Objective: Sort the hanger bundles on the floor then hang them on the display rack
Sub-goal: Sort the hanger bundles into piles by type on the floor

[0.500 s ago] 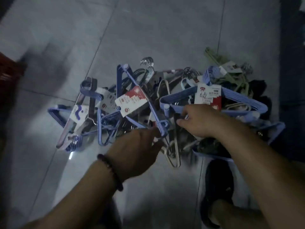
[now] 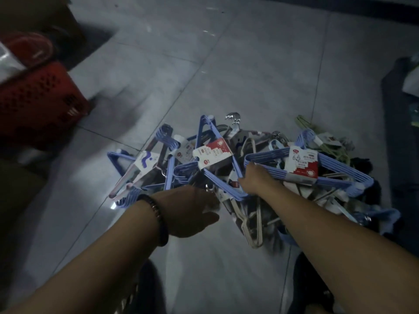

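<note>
R: right hand (image 2: 254,180) grasps blue bundle (image 2: 347,169) by corner, likely to pull it free | L: left hand (image 2: 192,211) at pile (image 2: 249,225) edge, grip unreadable, probably steadying

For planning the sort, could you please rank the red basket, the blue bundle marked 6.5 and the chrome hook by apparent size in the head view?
Largest: red basket, though cut off at the frame edge.
Then: blue bundle.
Smallest: chrome hook.
</note>
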A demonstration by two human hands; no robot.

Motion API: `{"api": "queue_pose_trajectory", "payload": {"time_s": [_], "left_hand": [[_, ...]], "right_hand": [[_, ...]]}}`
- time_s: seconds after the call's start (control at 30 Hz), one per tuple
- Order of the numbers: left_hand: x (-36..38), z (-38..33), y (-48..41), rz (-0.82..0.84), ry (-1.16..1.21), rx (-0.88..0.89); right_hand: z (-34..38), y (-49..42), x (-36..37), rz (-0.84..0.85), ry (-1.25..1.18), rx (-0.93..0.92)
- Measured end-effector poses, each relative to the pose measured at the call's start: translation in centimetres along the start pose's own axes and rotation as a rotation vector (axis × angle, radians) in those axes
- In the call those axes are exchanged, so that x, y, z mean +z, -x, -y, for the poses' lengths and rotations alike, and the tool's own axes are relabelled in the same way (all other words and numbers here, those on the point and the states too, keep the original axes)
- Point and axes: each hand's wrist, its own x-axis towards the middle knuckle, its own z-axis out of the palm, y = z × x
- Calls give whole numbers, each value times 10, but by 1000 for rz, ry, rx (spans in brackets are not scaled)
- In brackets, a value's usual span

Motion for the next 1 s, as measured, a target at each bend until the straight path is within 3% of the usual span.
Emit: {"api": "queue_pose_trajectory", "payload": {"time_s": [0.33,0.57,0.73,0.8,0.87,0.97,1.0], "left_hand": [[28,33,64,-18,-37,-215],[19,50,95,-143,-16,-220],[12,78,112,-338,112,-243],[9,83,123,-472,315,-255],[11,77,138,-573,691,-183],[21,65,155,-591,1307,59],[26,65,155,-589,1416,123]], "right_hand": [[28,-6,29,-11,45,20],[62,40,-36,-92,-316,9],[89,125,-74,-271,-490,-79],[94,167,-81,-340,-510,-122],[97,207,-76,-384,-518,-161],[101,248,-51,-527,-419,-227],[103,258,-40,-552,-387,-251]]}}
